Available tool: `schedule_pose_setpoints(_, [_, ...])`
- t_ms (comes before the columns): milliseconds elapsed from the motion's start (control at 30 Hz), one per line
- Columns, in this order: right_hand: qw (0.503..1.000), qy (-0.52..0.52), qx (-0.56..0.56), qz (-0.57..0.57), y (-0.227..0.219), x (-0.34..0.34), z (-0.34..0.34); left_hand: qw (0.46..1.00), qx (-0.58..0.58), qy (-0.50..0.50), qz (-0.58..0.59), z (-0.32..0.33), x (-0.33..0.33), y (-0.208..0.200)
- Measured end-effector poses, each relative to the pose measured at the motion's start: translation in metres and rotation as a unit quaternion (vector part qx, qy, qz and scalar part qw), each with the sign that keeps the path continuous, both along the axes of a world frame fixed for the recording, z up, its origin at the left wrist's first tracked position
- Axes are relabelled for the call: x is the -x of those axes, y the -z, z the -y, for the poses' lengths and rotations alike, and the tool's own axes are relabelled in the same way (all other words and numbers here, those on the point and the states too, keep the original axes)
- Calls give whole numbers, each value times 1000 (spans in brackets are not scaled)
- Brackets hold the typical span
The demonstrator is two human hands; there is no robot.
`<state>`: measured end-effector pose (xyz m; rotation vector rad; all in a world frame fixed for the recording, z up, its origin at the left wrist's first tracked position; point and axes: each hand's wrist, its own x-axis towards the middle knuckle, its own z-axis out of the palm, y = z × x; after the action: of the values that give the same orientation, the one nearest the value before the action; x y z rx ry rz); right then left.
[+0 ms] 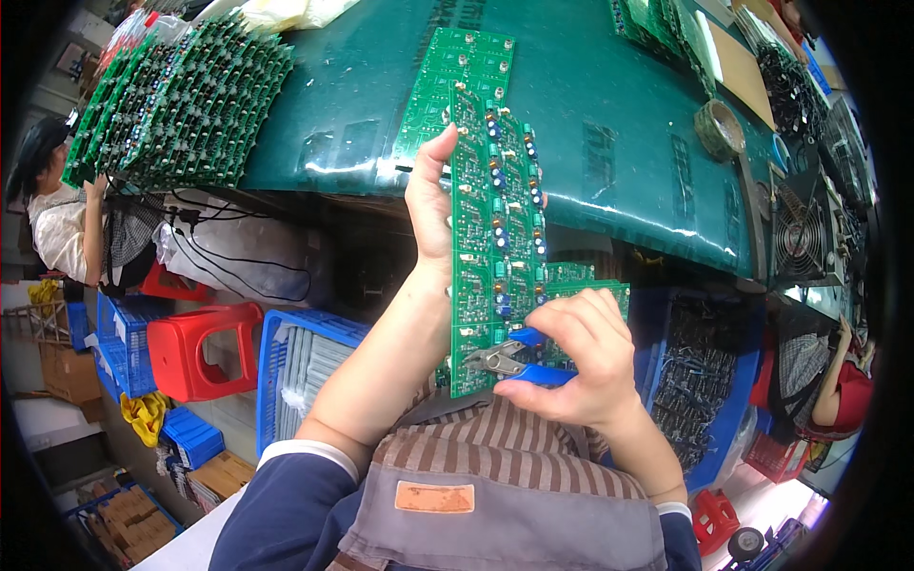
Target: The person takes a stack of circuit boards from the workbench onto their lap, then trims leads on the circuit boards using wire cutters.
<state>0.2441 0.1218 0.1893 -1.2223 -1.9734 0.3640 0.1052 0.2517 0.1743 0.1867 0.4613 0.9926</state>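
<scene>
Crowded workshop, seen from the head camera: dark green counter (609,143) across the top, blue crates (295,371) and a red stool (200,347) on the floor below. Stacked green circuit boards (181,100) at the counter's left end, a roll of tape (719,128) and a fan unit (800,238) toward the right. Another flat board (457,76) lying on the counter behind the hands. Left hand (430,200) raised in front of the counter edge, fingers clenched on the long edge of an upright green circuit board (495,238) studded with blue parts. Right hand (581,366) low at the board's bottom end, fingers wrapped around blue-handled cutters (514,360), metal tips touching the board's lower part. Striped apron (514,476) beneath. Other people seated far left and far right.
</scene>
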Motion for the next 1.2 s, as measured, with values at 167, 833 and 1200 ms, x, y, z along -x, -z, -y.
schedule_pose_setpoints(167, [1000,-1,5,-31,8,1,5,1000,11,10,3,0,-2,0])
schedule_pose_setpoints(833, [1000,5,-13,-1,2,1,3,999,20,24,-5,-1,-2,1])
schedule_pose_setpoints(1200, [1000,-3,-17,-3,-1,-1,2,1000,8,8,-9,-2,-4,-2])
